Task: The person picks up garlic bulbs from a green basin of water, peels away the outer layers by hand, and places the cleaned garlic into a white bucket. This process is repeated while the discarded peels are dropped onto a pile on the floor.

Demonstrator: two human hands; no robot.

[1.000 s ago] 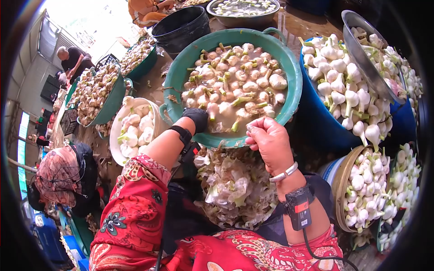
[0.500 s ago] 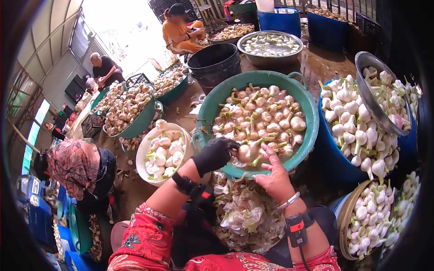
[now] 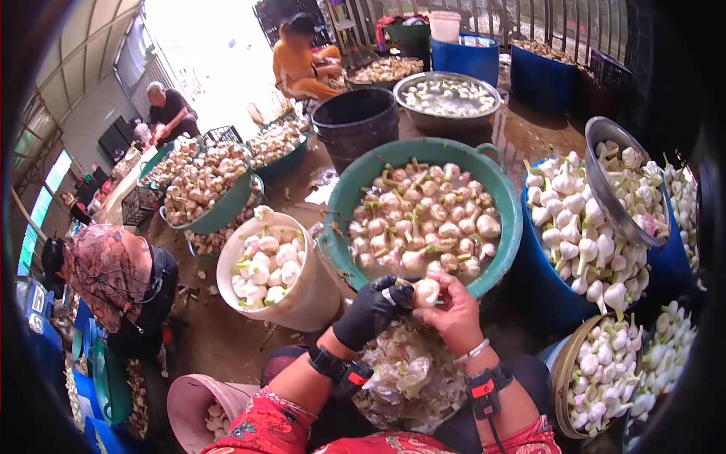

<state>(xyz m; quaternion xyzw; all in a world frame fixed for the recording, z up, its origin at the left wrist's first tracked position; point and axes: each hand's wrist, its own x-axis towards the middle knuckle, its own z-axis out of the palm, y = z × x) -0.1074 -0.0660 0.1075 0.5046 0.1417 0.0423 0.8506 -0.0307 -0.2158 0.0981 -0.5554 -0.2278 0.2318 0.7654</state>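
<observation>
A garlic bulb [image 3: 426, 293] is held between my two hands, just past the near rim of a green tub [image 3: 344, 261]. My left hand [image 3: 372, 312], in a black glove, grips the bulb from the left. My bare right hand [image 3: 454, 312] has its fingers closed on the bulb's right side. In the tub, many unpeeled bulbs [image 3: 423, 216] lie in cloudy water. Below my hands is a heap of peeled garlic skins [image 3: 408, 371]. To the left, a white bucket [image 3: 321, 284] holds peeled bulbs.
Blue barrels [image 3: 541, 284] of white garlic stand at the right, with a metal basin [image 3: 597, 170] on top. A black bucket [image 3: 355, 125] and a steel basin [image 3: 446, 122] are beyond the tub. A person [image 3: 113, 280] bends at the left; others sit farther back. A pink bucket [image 3: 189, 405] is lower left.
Both hands have moved back from over the tub toward me and come together on a bulb. The view has shifted, and the pink bucket now shows more fully.
</observation>
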